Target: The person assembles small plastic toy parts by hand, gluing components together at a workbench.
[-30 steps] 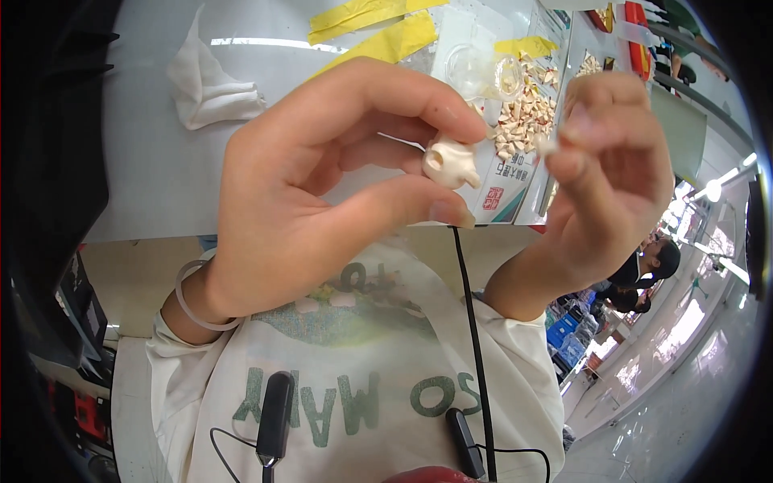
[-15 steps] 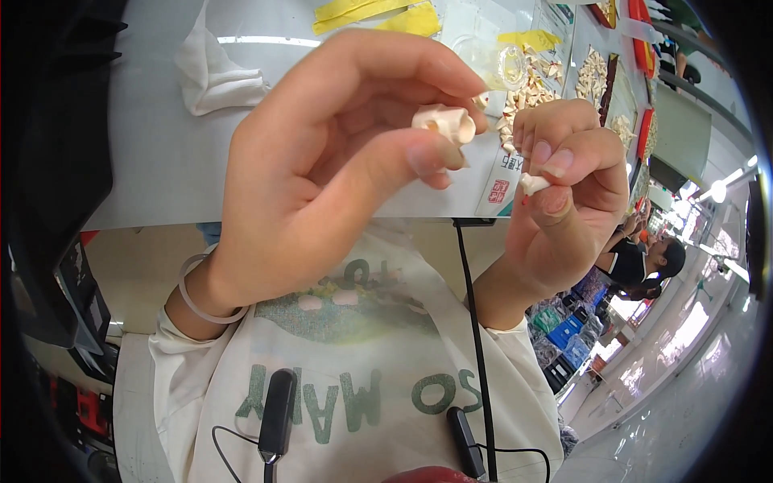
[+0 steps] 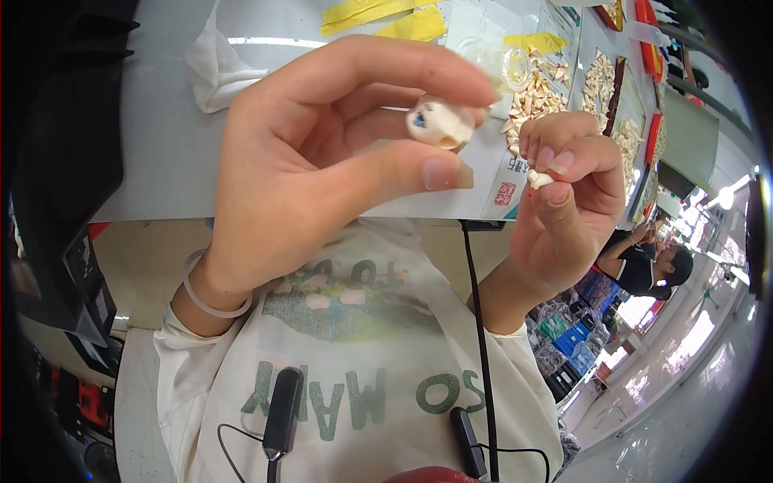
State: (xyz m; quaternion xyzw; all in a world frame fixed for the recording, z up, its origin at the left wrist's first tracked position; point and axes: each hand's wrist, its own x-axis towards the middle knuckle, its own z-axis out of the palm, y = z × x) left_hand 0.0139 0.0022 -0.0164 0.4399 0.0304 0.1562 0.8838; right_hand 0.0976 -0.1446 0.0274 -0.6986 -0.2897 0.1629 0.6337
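Cream pcs (image 3: 439,126) (image 3: 538,179), qty 2, in 2 hands (image 3: 278,173) (image 3: 584,201)

We're in a loose cream top (image 3: 354,352) w/ wide slvs (image 3: 179,350), dk-green lettering (image 3: 366,396) & multicol. print (image 3: 362,320), plus pale L wristband (image 3: 219,312), two blk oblong gadgets (image 3: 283,410) w/ thin wires (image 3: 519,450) & thicker blk cable (image 3: 484,354) in front.

A white cloth (image 3: 216,76) (rather crumpled) lies left of yellow strips (image 3: 415,24).
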